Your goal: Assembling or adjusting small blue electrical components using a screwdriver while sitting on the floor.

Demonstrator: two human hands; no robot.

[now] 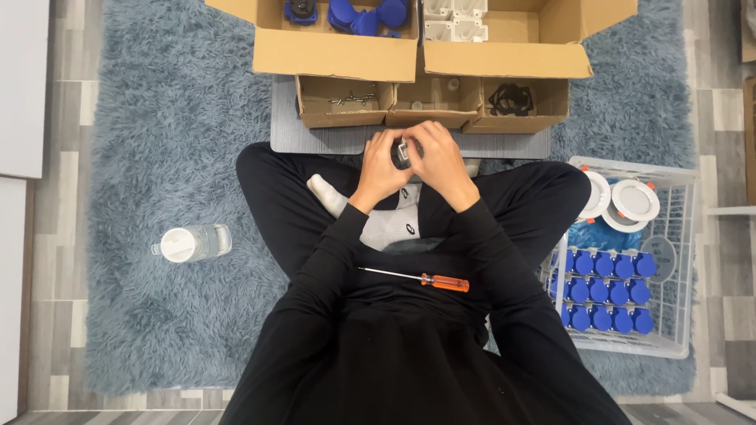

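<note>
The small white part sits gripped between both hands' fingers, left hand and right hand; best kept steady over the lap.

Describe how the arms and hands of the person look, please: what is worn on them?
Both arms are covered by long, plain black sleeves that end at the wrists. The left hand and the right hand are bare: no gloves, and no watch or ring can be seen. The fingers are uncovered too.
</note>
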